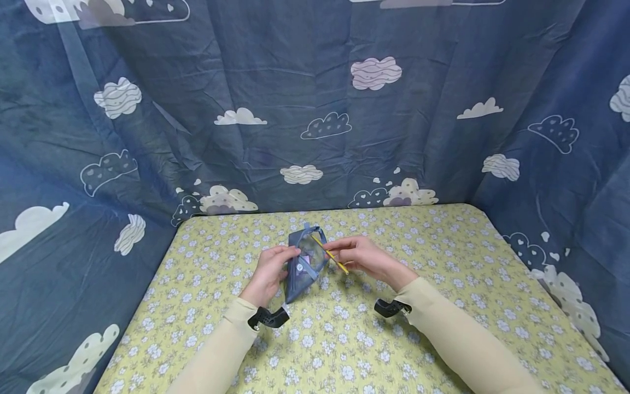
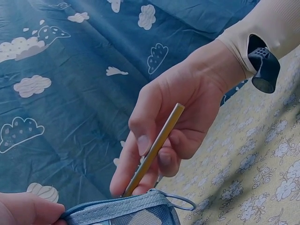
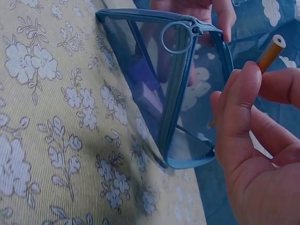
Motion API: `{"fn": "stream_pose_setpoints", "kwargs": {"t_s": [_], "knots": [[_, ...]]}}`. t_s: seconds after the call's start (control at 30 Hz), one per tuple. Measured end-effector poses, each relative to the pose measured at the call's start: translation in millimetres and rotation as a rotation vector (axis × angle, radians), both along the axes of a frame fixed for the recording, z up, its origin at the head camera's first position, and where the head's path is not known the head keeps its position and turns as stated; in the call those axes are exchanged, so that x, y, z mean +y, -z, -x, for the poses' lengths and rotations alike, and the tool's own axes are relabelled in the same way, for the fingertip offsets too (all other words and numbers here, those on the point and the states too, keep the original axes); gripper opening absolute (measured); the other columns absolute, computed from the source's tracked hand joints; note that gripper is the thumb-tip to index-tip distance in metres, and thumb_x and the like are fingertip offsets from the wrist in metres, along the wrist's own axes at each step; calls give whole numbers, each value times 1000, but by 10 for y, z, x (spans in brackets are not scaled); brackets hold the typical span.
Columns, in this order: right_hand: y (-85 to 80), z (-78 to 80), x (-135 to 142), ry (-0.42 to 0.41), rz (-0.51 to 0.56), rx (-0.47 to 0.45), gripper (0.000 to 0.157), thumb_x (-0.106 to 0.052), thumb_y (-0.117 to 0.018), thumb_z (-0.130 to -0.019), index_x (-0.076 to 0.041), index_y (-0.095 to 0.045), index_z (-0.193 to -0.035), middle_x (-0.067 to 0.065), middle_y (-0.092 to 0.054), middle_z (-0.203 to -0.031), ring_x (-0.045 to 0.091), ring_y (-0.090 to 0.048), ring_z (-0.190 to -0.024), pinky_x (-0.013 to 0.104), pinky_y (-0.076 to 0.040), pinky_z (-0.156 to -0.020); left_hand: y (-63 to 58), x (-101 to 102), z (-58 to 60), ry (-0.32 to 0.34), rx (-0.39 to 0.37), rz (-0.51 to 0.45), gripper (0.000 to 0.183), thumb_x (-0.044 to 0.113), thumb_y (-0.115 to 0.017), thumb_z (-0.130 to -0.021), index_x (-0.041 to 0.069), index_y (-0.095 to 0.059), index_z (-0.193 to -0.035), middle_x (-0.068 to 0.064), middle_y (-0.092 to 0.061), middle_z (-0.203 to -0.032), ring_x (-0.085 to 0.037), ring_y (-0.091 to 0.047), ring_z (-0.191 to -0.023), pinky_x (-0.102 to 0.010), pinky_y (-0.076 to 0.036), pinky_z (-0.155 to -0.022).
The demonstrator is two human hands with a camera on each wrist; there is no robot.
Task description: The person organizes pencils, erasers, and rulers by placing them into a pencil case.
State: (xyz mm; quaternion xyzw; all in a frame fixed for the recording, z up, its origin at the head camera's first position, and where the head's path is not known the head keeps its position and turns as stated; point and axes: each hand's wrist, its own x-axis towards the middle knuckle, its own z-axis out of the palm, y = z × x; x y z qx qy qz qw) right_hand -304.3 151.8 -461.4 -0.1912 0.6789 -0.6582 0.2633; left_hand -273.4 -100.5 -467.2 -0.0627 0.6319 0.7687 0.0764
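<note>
My left hand [image 1: 268,271] pinches the edge of a blue mesh zip pouch [image 1: 297,287], which stands tilted above the cloth with its zipper undone. Between thumb and fingers, my right hand [image 1: 361,256] holds a yellow pencil [image 1: 338,265] just right of the pouch. The pencil slants, its far end overlapping the pouch mouth in the head view and its flat end [image 3: 278,41] toward the right wrist camera. Through the mesh shows a small purple and pale block [image 3: 146,84]. A ring-shaped zipper pull [image 3: 163,41] hangs at the pouch's corner.
A yellow floral cloth [image 1: 443,306] covers the table. Dark blue curtains [image 1: 275,153] with cloud prints stand behind it and on both sides. Black wrist cameras [image 1: 269,317] sit on both cream sleeves.
</note>
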Motion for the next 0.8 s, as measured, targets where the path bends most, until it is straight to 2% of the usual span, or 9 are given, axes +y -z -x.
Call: {"fn": "stream_pose_setpoints", "kwargs": {"t_s": [0.17,0.33,0.43,0.57,0.7,0.8], "knots": [[8,24,-53,11,-3,7,40,-7,-51,-91,-5,-48,-130,13,-57,-119,23,-47,-72,39,-34,-57,-2,7,0,4,-3,-19,20,19,-73,-75,3,-63,-79,-8,-52,-107,-25,-45,-103,-49,-35,-84],[21,41,-130,22,-2,-1,40,-7,-51,-91,-4,-47,-131,16,-56,-120,22,-45,-71,40,-33,-59,9,2,-4,9,0,-5,21,21,-73,-74,3,-63,-78,-7,-52,-109,-23,-45,-104,-50,-34,-84],[29,59,-189,32,-5,-7,39,-9,-52,-91,-4,-48,-130,20,-55,-120,20,-50,-70,38,-38,-61,10,-2,-2,8,-4,3,23,22,-74,-73,3,-64,-79,-6,-52,-112,-22,-44,-106,-50,-34,-85],[32,87,-264,60,-19,-23,38,-11,-54,-91,-4,-50,-128,23,-53,-122,28,-57,-83,35,-45,-66,10,-4,4,8,-13,11,23,22,-74,-73,3,-65,-81,-5,-51,-116,-21,-44,-108,-50,-34,-86],[46,117,-328,88,-27,-45,38,-12,-55,-90,-5,-51,-128,24,-51,-123,38,-53,-101,36,-49,-74,10,-4,15,11,-24,14,22,21,-74,-73,3,-65,-82,-5,-51,-117,-22,-44,-109,-50,-33,-87],[71,138,-375,110,-24,-66,40,-12,-57,-89,-4,-51,-127,24,-52,-122,40,-52,-104,37,-49,-76,7,-4,17,9,-35,19,21,21,-74,-73,4,-65,-82,-3,-51,-118,-21,-43,-109,-49,-33,-87]]}}
